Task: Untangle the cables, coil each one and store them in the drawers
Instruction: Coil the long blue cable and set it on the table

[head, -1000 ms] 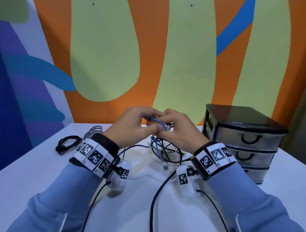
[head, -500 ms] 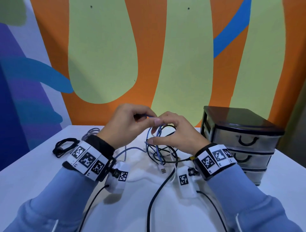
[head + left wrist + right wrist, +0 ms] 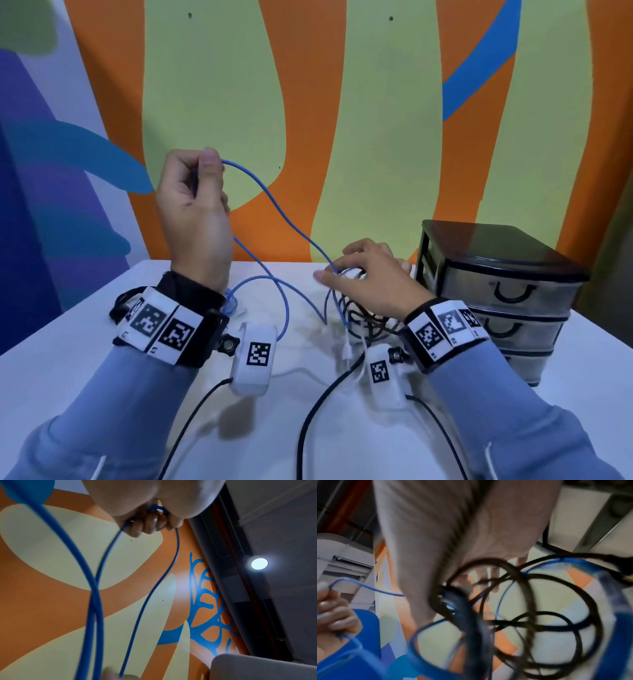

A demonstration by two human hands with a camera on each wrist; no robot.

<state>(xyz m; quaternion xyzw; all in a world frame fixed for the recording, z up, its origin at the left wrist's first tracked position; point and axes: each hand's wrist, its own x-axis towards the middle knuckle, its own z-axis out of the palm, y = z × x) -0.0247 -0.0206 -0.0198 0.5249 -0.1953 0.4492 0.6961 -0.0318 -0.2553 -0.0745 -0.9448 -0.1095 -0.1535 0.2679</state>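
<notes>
Pinch grip, left hand [image 3: 195,209]: thumb and curled fingers hold a bend of the blue cable [image 3: 274,205], raised well above the table [image 3: 51,370]. Right hand [image 3: 370,279] sits low over the tangle, fingers hooked round the strands; exactly which strands it holds cannot be told, right wrist view too blurred.

Table: white, back edge against the painted wall, left edge running off toward the near corner. Bare surface to the left of the hands and in front of them.

Drawer unit [image 3: 503,294]: black frame, three drawers, all closed, at the table's right side just beside the right hand.

Blue cable: long axis slants from the raised left hand down and rightward to the right hand; a second run drops from the left hand to a loop lying on the table.

Black cable [image 3: 363,325]: looped under the right hand, tangled with the blue.
</notes>
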